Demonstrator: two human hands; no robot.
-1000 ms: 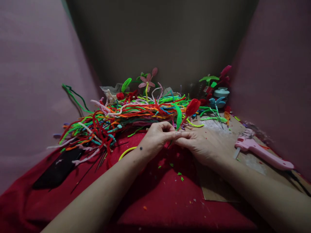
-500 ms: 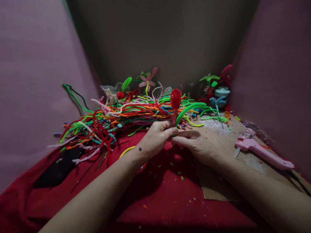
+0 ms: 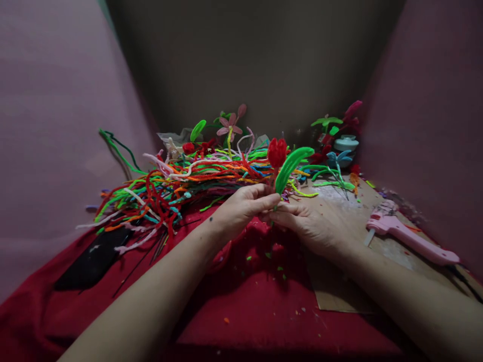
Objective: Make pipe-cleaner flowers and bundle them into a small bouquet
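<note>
From where I stand, both hands meet over the middle of the table (image 3: 271, 329), with a red flower (image 3: 277, 152) of fuzzy wire upright above them and a green leaf (image 3: 293, 168) leaning off to its right. The left hand (image 3: 249, 202) has thumb and fingers pinched together on the stem (image 3: 273, 185), right where the leaf's base meets it; the right hand (image 3: 300, 221) has its fingers drawn together just below, seemingly clamped on the stem's lower end, though the exact contact is partly hidden. I'd judge the step in hand to be fixing that leaf to the stem, and the next move to call for a steady left pinch while the right fingers wind or press the join tight. Close behind, toward the far edge, sprawls a tangled heap of coloured fuzzy wires (image 3: 211, 171), near enough for the flower or leaf to snag. A cardboard sheet (image 3: 339, 299) covers the table's right side, its near left corner just beyond the right forearm; a pink glue gun (image 3: 411, 235) lies by its right edge, its cord best kept from the sleeveless arm. A flat black object (image 3: 92, 261) rests toward the left edge, and green scraps (image 3: 268, 255) dot the cloth beneath the hands.
</note>
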